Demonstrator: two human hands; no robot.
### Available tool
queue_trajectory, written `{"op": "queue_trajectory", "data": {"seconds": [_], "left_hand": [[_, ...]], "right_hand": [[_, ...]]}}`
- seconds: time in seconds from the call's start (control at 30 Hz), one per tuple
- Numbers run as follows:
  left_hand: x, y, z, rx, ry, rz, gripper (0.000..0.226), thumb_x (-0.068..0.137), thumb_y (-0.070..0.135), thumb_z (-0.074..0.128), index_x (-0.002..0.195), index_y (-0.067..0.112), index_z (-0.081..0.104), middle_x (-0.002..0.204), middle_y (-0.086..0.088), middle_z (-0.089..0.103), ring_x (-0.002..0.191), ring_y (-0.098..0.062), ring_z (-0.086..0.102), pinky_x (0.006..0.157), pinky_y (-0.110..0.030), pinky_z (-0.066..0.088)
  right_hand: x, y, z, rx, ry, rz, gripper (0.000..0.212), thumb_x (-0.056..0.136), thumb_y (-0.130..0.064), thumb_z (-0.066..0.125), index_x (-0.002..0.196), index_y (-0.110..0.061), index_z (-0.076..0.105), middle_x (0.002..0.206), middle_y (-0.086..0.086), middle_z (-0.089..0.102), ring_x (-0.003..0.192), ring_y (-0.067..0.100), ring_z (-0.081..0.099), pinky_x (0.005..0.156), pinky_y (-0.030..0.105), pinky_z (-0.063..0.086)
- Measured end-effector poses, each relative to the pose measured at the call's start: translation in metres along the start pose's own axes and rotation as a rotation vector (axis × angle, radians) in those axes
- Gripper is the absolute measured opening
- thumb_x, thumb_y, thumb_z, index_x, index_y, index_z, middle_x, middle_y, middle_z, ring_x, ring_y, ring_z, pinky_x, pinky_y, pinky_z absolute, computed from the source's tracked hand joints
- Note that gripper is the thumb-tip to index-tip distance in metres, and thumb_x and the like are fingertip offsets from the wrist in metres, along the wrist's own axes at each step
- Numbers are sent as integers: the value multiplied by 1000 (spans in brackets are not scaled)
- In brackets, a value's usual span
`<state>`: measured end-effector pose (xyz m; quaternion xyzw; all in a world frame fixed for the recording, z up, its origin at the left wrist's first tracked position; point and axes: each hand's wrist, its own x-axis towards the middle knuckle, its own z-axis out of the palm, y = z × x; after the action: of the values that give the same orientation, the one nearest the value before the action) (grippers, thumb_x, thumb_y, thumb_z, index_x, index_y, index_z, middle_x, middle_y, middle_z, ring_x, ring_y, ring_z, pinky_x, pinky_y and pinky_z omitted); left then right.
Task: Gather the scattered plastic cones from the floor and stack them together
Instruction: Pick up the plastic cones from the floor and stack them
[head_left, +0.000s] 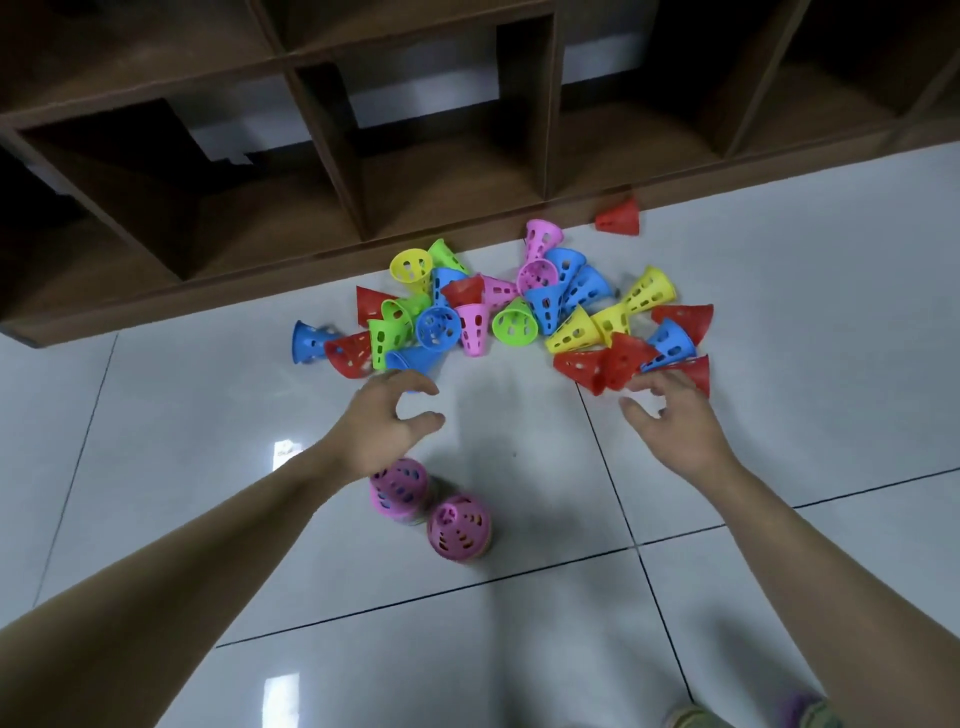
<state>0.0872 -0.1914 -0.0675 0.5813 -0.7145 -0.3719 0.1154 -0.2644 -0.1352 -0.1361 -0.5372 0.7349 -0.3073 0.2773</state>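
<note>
Down at the bottom edge we caught a blurred striped shape (691, 719), too soft to name, and our two bare forearms reaching forward over the floor (805, 322). That floor was pale, glossy tile with dark grout lines and bright window reflections. Along its far side stood a dark brown wooden shelf (332, 130) split into open compartments; we could see nothing stored in any of them, only shadow and a pale wall behind.

Nearest us on the tiles stood two pink stacks of cones (459, 527), upright and just beside each other, the left one partly under our left wrist. Farther out, against the foot of the shelf, lay the scattered cones (511, 322) in a loose heap of red, blue, yellow, green and pink, most tipped on their sides and touching or overlapping. One red cone (618, 217) lay apart from the heap, close to the shelf's base.

Our left hand (387, 423) hovered by the heap's near left edge, its grip a narrow, curled claw with thumb and fingers apart, holding nothing. Our right hand (670, 410) had its fingers spread, its grip wide, fingertips at the red cones on the near right edge; whether they touched we could not tell.
</note>
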Motion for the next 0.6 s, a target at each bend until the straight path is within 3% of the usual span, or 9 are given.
{"op": "queue_trajectory", "data": {"seconds": [0.17,0.23,0.3,0.4,0.5,0.6], "left_hand": [[54,40,41,132,-130,141,53,75,51,63,125,34,58,128,8,49,124,-14,46,109,-33,37],[73,52,59,180,-150,202,58,78,48,67,133,32,55,133,7,48,127,-16,45,111,-34,36],[93,60,78,196,-167,246,62,84,36,73,140,28,50,141,4,45,131,-17,44,112,-31,35],[122,75,107,270,-218,315,74,85,27,73,151,21,38,150,-1,38,138,-19,38,111,-25,30],[149,87,132,345,-240,354,81,82,29,75,152,19,35,154,-5,37,143,-25,34,117,-34,29],[163,90,155,500,-229,341,87,77,44,76,151,29,33,150,-1,42,141,-27,35,116,-42,25]], "right_hand": [[20,31,-27,-275,-15,-105,37,82,-20,77,117,-10,66,117,6,66,114,26,55,98,33,41],[30,41,-35,-399,-34,-104,48,82,-25,76,125,-10,62,126,9,63,123,30,52,103,42,42],[37,49,-39,-458,-33,-34,57,83,-27,74,134,-8,57,135,12,59,130,33,49,106,46,41],[43,55,-41,-490,-72,111,61,88,-36,68,141,-11,51,142,9,54,134,29,44,110,42,36],[42,55,-41,-587,-122,152,58,88,-50,63,135,-17,53,129,6,61,127,27,48,105,40,36],[35,55,-41,-687,-282,250,40,86,-54,59,109,-22,58,103,-1,68,106,23,61,87,34,43]]}}
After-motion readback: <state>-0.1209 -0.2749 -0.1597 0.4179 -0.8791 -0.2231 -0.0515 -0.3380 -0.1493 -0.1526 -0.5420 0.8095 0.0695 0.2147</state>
